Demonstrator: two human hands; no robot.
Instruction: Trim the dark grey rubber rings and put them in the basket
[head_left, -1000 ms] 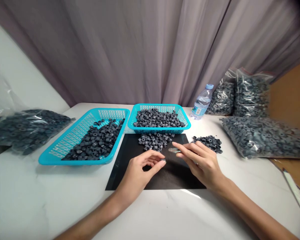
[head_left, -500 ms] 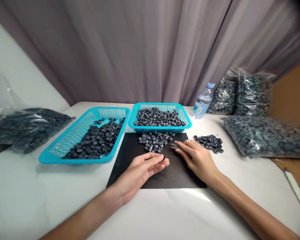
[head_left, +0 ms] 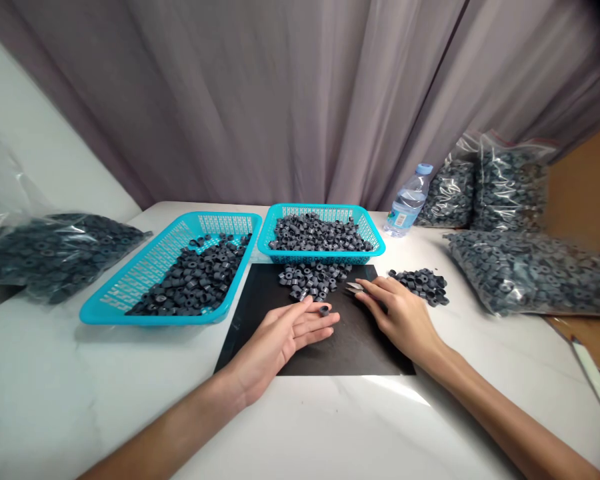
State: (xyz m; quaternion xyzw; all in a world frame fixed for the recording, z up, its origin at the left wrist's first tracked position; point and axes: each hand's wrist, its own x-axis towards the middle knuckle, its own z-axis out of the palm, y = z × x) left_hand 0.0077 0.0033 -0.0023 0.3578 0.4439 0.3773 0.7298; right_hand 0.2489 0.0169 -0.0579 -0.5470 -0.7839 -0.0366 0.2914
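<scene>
My left hand [head_left: 285, 333] is palm up over the black mat [head_left: 325, 360], fingers stretched and thumb lifted. A small dark grey ring-shaped part [head_left: 325, 311] rests at its index and middle fingers. My right hand [head_left: 397, 310] is closed on small snips [head_left: 353, 288]; only their two pointed metal blades show, slightly apart and aimed left. The rest of the snips is hidden under the fingers. Just beyond my left hand lies a pile of similar grey parts [head_left: 307, 281] on the mat. Another small pile [head_left: 423, 285] is beside my right hand, on the white table.
Two blue baskets, one at left [head_left: 150, 267] and one behind the mat [head_left: 325, 254], hold many grey parts. A water bottle [head_left: 407, 203] stands back right. Filled clear bags lie at left [head_left: 75, 250] and right [head_left: 530, 273]; more bags [head_left: 510, 190] stand behind. A curtain [head_left: 260, 100] hangs behind.
My left thumb has lifted away and the fingers have spread, exposing the ring-shaped part. The snips' blades have tilted slightly; my right hand has shifted a little right.
</scene>
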